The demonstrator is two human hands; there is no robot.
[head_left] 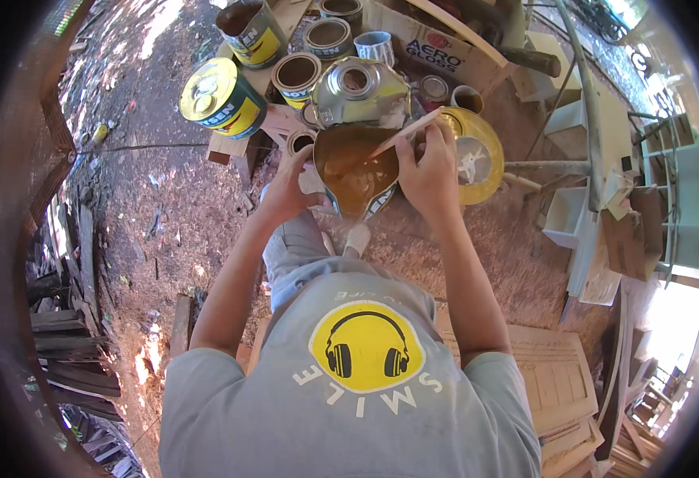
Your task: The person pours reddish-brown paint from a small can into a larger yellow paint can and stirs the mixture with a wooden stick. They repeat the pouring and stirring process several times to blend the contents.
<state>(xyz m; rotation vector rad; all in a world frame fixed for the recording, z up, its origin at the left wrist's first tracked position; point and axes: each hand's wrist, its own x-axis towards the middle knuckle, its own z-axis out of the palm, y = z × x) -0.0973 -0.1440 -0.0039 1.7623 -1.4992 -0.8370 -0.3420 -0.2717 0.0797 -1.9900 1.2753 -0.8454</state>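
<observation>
Left fingers [296,163] clasped on one brown-filled can [378,202], right fingers [443,145] pinched around one stick [410,131]

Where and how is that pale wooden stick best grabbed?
Probably by its upper end, coming from the right: the stick slants down leftward, its reddish lower tip at the brown liquid, while the upper end looks pale and clear of it.

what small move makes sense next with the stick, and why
Probably one slow stir: the right hand holds the slim pale wooden stick with its lower end inside the bent-rimmed metal can, the glossy brown contents look unevenly shaded, and the left hand is on the can's side, seemingly steadying it.
</observation>
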